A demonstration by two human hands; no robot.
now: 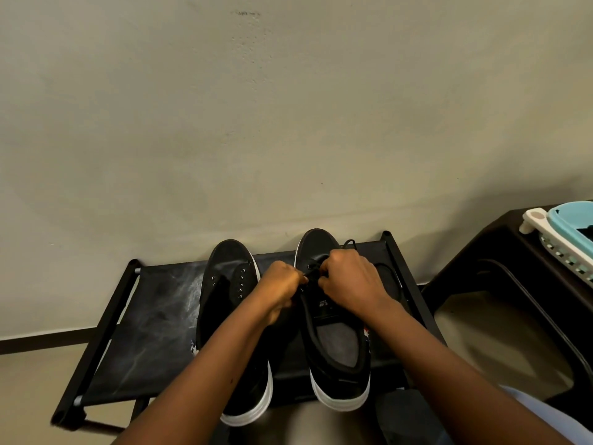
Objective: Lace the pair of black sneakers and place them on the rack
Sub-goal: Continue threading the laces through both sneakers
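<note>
Two sneakers (285,319) side by side on rack (144,316), against wall (288,107); basket (568,229) right.

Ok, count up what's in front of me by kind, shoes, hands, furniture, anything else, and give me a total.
Black sneakers: 2, the left sneaker and the right sneaker, both on the rack
Hands: 2, the left hand and the right hand, both gripping the lace of the right sneaker
Black racks: 1
Dark tables: 1
Blue-and-white baskets: 1
Total: 7

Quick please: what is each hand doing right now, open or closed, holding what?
Left hand: closed, pinching the black lace.
Right hand: closed, pinching the same lace.
</note>
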